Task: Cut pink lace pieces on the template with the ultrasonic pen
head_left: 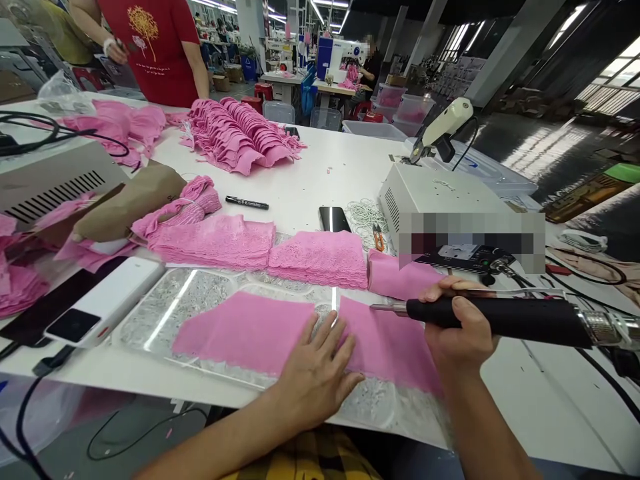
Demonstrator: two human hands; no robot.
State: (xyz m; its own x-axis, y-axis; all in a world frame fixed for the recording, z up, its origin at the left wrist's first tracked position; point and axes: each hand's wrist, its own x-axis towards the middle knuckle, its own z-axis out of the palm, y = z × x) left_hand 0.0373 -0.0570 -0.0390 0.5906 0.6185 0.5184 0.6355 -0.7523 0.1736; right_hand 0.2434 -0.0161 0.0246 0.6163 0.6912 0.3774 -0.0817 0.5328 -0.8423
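Two flat pink fabric pieces lie side by side on a clear plastic board [150, 313]. My left hand [320, 373] rests flat with fingers spread, between the left fabric piece [240, 333] and the right fabric piece [370, 340], touching the edges of both. In my right hand [463, 327] is a thick black corded handpiece [515, 320] with a slim metal tip. That tip points left and sits over the upper part of the right piece; whether it touches the cloth I cannot tell. Part of the right piece is hidden behind my right hand.
Stacks of pink lace-edged fabric [320, 260] line the board's far side. A white power bank [105, 300] lies left, a phone [334, 219], orange snips [378, 237] and black marker [247, 203] beyond. A grey control box [445, 193] stands right; a person in red [155, 53] stands opposite.
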